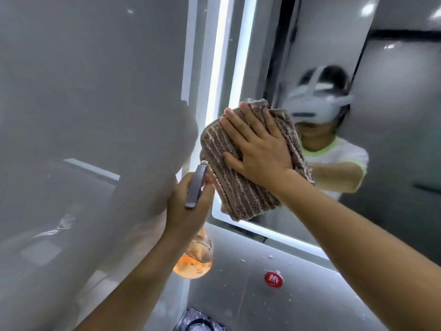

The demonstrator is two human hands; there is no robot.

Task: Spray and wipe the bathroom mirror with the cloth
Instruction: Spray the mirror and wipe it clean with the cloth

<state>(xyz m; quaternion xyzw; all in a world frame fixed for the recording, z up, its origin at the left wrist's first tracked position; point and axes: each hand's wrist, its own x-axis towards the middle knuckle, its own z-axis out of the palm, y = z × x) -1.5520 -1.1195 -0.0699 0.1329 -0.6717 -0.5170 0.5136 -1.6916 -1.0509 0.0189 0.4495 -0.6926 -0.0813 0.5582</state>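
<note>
Head camera faces the mirror (393, 139) from close up.

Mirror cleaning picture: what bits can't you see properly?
- Head view: the mirror glass under the cloth is hidden by the cloth and the right hand.
- The spray bottle: its middle is covered by the left hand, so its label can't be seen.
- The reflected person is blurred.
- The drain at the bottom edge is cut off.

brown striped cloth (241, 187) flat against lit mirror (393, 139)
</note>
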